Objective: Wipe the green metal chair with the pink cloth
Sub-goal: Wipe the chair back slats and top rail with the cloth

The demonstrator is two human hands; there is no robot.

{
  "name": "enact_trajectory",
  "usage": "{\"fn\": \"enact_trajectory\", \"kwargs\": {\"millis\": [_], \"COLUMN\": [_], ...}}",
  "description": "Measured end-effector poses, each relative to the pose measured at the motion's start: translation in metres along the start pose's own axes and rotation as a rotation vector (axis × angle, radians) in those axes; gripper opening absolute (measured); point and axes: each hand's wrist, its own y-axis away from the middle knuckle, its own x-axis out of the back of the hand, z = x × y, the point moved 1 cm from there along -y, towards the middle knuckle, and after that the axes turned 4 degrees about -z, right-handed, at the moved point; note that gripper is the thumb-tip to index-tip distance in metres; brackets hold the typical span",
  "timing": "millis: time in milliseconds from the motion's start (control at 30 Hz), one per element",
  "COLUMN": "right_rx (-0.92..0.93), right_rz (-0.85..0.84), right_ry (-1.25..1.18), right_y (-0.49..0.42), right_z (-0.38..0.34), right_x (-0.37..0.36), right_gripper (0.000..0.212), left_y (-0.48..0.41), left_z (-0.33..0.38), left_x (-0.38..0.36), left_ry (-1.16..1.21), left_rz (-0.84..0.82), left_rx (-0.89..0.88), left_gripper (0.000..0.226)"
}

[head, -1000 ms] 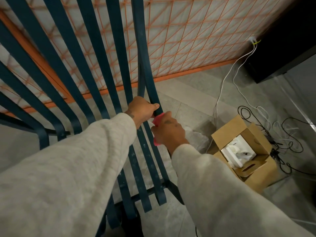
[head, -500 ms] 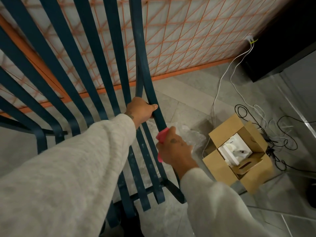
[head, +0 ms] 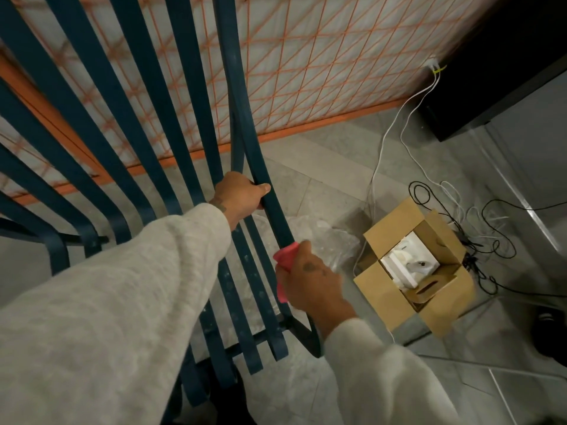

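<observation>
Both hands grip the chair's (head: 58, 253) outermost slat (head: 244, 124), which runs roughly 12 to 6 o'clock: left hand (head: 242, 194) bare above, right hand (head: 310, 277) at its 5 o'clock wrapping the cloth (head: 283, 265) round the slat, nearer the lower end.

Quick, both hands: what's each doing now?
Left hand: closed, gripping a slat of the green chair.
Right hand: closed, holding the pink cloth on it.
</observation>
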Motion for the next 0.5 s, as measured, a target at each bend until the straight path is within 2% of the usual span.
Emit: {"fn": "enact_trajectory", "kwargs": {"millis": [67, 200, 300, 500], "right_rx": [0.012, 0.038, 0.112, 0.092], "right_rz": [0.029, 0.090, 0.127, 0.073], "right_ry": [0.009, -0.065, -0.125, -0.070], "right_y": [-0.018, -0.049, -0.041, 0.025], "right_z": [-0.023, -0.060, -0.045, 0.041], "right_x": [0.008, 0.021, 0.013, -0.022], "right_gripper": [0.057, 0.029, 0.023, 0.044], "left_y": [0.000, 0.003, 0.007, 0.007], "left_z": [0.000, 0.006, 0.007, 0.007], "left_x": [0.001, 0.001, 0.000, 0.001], "left_ry": [-0.023, -0.064, -0.045, 0.019], "left_rz": [0.003, 0.019, 0.001, -0.053], "left_rx": [0.009, -0.010, -0.023, -0.008], "left_gripper": [0.031, 0.030, 0.025, 0.026]}}
